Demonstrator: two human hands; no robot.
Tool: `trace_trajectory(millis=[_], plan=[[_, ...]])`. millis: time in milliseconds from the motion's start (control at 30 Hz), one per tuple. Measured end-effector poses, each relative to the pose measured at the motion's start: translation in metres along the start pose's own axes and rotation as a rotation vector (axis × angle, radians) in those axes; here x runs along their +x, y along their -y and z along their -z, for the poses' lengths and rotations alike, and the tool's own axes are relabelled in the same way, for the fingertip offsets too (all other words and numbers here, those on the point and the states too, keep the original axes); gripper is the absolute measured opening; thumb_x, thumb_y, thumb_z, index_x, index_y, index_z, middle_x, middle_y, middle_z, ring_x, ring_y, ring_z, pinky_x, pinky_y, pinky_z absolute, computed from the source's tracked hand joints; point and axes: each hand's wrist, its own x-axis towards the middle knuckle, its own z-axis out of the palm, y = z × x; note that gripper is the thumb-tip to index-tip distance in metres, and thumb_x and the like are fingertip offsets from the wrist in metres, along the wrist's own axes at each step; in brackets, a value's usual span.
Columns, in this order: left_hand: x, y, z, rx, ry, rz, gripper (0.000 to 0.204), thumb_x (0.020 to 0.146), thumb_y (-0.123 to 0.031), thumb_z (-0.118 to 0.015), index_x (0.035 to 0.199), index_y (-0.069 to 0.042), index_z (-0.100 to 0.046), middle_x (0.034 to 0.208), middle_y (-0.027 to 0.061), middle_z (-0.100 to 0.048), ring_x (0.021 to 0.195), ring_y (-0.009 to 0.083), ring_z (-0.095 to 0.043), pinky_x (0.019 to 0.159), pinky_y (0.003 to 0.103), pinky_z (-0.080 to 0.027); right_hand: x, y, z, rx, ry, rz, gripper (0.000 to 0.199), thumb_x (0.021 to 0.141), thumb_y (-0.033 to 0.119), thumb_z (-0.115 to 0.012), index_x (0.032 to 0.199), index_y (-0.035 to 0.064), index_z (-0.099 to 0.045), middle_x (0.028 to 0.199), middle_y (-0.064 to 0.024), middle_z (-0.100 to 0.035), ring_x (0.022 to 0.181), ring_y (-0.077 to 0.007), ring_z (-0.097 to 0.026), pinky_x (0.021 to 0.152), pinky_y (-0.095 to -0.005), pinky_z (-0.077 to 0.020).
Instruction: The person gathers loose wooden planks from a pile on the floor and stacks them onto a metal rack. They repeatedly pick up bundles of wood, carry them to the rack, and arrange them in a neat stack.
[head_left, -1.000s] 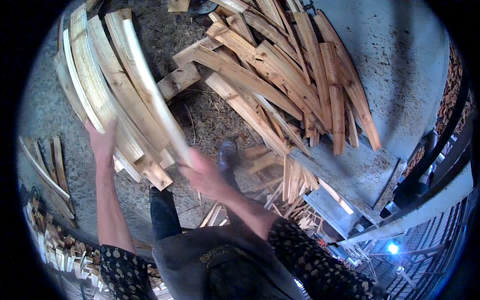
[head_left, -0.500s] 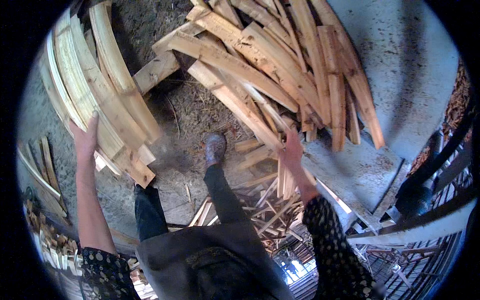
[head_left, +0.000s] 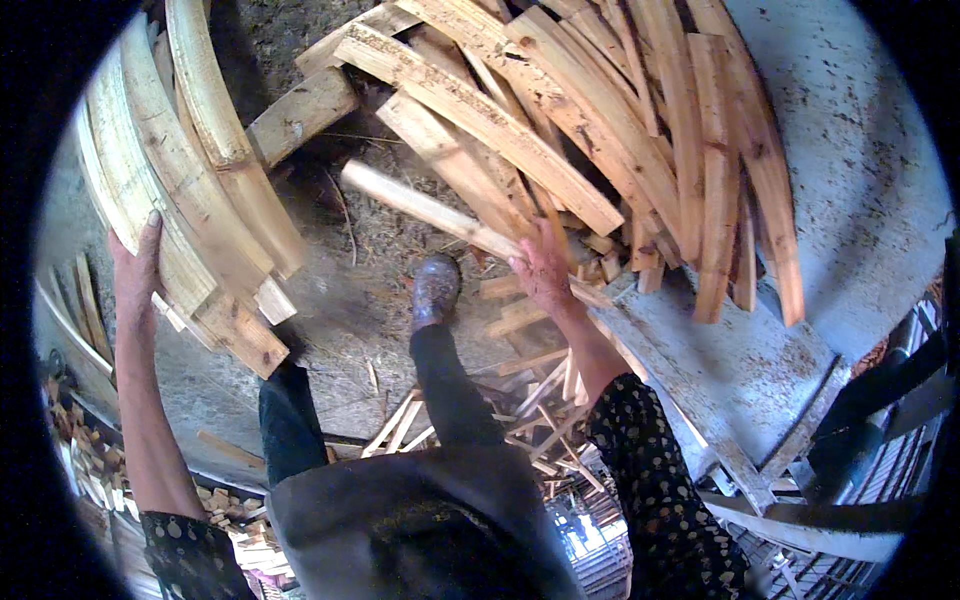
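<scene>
Left hand (head_left: 134, 268) gripping the left edge of a board stack (head_left: 185, 165), thumb on top; right hand (head_left: 546, 265) apparently closed round a narrow strip (head_left: 430, 209), beside heaped planks (head_left: 600, 120)

Over on the right, a pale blue-grey metal sheet (head_left: 850, 200) is lying broad and flat, brown crumbs speckling it, with a dark bar (head_left: 880, 390) slanting near its lower corner and a pale beam (head_left: 800, 533) running below. Grey, dirty ground (head_left: 340, 370) is stretching across the middle. Thin offcuts (head_left: 545, 412) are sprawling low centre, slim strips (head_left: 88, 300) are leaning far left, and chunky scraps (head_left: 90, 470) are crowding the lower-left rim.
</scene>
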Motion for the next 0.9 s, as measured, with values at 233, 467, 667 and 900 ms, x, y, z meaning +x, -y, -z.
trace_trajectory(millis=[233,467,667,900], plan=[[0.010,0.022,0.008,0.010,-0.021,-0.075,0.069,0.079,-0.038,-0.061,0.125,0.000,-0.027,0.115,0.0155,-0.045,0.105,0.0228,-0.044,0.090,0.034,-0.035,0.015,0.018,-0.006,-0.104,0.048,-0.146,0.023,0.071,0.019,-0.061,0.085,0.0023,-0.054,0.097,-0.0216,-0.045,0.088,-0.0381,-0.047,0.072,-0.0433,-0.0399],[-0.001,0.001,-0.006,0.002,-0.064,-0.137,0.069,0.079,-0.035,-0.060,0.127,-0.001,-0.026,0.119,0.0152,-0.043,0.108,0.0236,-0.044,0.091,0.035,-0.036,0.015,0.009,-0.009,-0.123,-0.177,-0.116,0.055,0.064,0.017,-0.068,0.110,-0.0014,-0.043,0.099,-0.0211,-0.047,0.093,-0.0372,-0.047,0.080,-0.0434,-0.0379],[-0.003,0.004,-0.003,0.001,-0.080,-0.106,0.071,0.079,-0.035,-0.060,0.130,-0.003,-0.023,0.122,0.0156,-0.042,0.110,0.0239,-0.043,0.094,0.035,-0.034,0.029,0.035,-0.027,-0.160,-0.053,-0.291,0.095,0.054,0.026,-0.076,0.127,-0.0029,-0.023,0.115,-0.0231,-0.041,0.105,-0.0385,-0.041,0.089,-0.0450,-0.0330],[-0.009,-0.007,-0.006,0.023,-0.129,-0.117,0.073,0.077,-0.038,-0.062,0.128,0.000,-0.026,0.119,0.0171,-0.043,0.108,0.0244,-0.045,0.092,0.035,-0.035,0.016,0.069,-0.071,-0.248,0.190,-0.554,0.075,0.056,0.023,-0.075,0.119,0.0064,-0.038,0.110,-0.0173,-0.044,0.101,-0.0350,-0.046,0.079,-0.0482,-0.0383]])
